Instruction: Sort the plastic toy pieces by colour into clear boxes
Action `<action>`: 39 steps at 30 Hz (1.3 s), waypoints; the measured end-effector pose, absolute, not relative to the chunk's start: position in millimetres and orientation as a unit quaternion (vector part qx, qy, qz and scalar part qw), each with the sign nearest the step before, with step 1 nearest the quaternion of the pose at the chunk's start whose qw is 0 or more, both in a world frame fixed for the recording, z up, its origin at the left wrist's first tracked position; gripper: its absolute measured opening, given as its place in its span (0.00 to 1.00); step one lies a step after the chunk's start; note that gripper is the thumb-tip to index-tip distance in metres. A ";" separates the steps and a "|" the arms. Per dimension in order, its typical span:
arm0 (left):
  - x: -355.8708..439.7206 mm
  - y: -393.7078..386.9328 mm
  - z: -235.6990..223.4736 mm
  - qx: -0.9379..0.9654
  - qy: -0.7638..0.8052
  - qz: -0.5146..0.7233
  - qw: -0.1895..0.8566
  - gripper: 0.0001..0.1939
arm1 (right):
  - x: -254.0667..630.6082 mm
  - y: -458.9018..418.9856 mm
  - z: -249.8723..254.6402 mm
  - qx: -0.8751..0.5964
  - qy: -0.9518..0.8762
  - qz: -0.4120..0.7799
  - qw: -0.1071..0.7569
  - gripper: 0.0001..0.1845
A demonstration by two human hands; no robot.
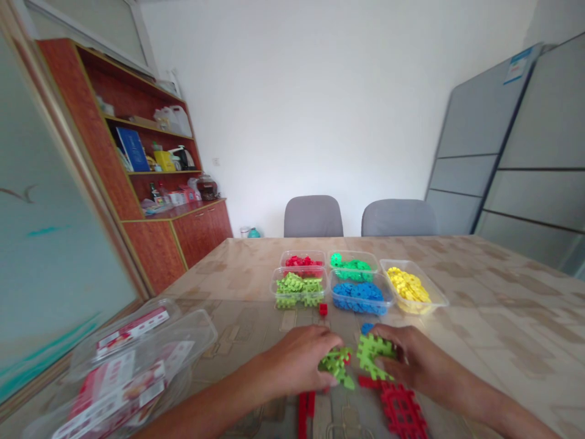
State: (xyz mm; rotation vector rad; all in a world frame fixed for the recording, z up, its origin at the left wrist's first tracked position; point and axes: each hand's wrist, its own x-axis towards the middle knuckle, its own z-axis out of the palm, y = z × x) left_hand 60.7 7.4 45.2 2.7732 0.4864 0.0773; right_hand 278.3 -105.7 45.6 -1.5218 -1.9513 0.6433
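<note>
My left hand (304, 360) grips a cluster of light green interlocking blocks (337, 364) between thumb and fingers. Facing it, my right hand (406, 353) is closed on a flat light green notched block (371, 355). A small gap separates the two green pieces. Below my right hand lies a red notched square block (403, 410), and a long red strip (306, 413) lies below my left hand. Beyond the hands are a small red block (323, 310) and a blue piece (367, 328), the latter partly hidden by my right hand.
Clear tubs hold red pieces (302, 262), light green blocks (299, 288), green discs (354, 269), blue discs (359, 297) and yellow discs (409, 286). Clear plastic lids (201, 326) with printed labels are stacked at the left. Two grey chairs (313, 216) stand beyond the table (493, 299).
</note>
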 end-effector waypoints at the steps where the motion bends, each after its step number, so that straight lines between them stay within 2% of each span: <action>1: 58.4 9.2 45.4 0.973 0.162 0.031 0.164 0.23 | 277.9 -105.5 46.0 -0.571 -0.730 0.241 0.288 0.04; 4: 51.3 16.9 44.2 0.975 0.109 0.042 0.190 0.17 | 277.7 -104.1 46.6 -0.570 -0.730 0.249 0.283 0.04; 10: 44.8 24.2 46.8 0.945 0.026 0.127 0.300 0.20 | 278.8 -101.7 43.9 -0.557 -0.736 0.262 0.281 0.04; 15: 54.0 23.7 49.2 0.918 0.003 0.112 0.380 0.24 | 278.9 -102.1 47.0 -0.560 -0.732 0.263 0.284 0.04; 19: 60.1 23.5 40.3 0.929 0.114 0.156 0.315 0.25 | 281.9 -102.3 47.3 -0.566 -0.733 0.251 0.282 0.04; 22: 58.7 12.5 34.3 0.933 0.225 0.150 0.239 0.13 | 284.2 -102.3 44.0 -0.571 -0.734 0.239 0.280 0.04; 23: 57.6 7.3 32.9 0.935 0.243 0.130 0.223 0.15 | 284.6 -102.1 42.8 -0.570 -0.735 0.237 0.280 0.04; 25: 55.5 -2.1 30.6 0.941 0.253 0.093 0.205 0.28 | 284.9 -101.5 40.9 -0.565 -0.737 0.240 0.282 0.04; 26: 54.7 -5.2 29.6 0.942 0.254 0.083 0.201 0.31 | 284.7 -101.2 40.6 -0.562 -0.738 0.244 0.283 0.04; 30: 52.6 -5.9 28.9 0.932 0.253 0.092 0.241 0.27 | 283.8 -101.4 41.7 -0.564 -0.733 0.257 0.281 0.04; 35: 51.6 -1.6 39.6 0.928 0.151 0.103 0.325 0.34 | 286.4 -102.4 41.7 -0.572 -0.733 0.247 0.274 0.05; 37: 52.8 -2.9 42.2 0.931 0.151 0.093 0.319 0.35 | 287.9 -101.8 41.0 -0.574 -0.735 0.239 0.272 0.05; 39: 54.6 -4.8 41.3 0.934 0.180 0.097 0.292 0.32 | 289.0 -100.9 40.9 -0.579 -0.735 0.228 0.270 0.05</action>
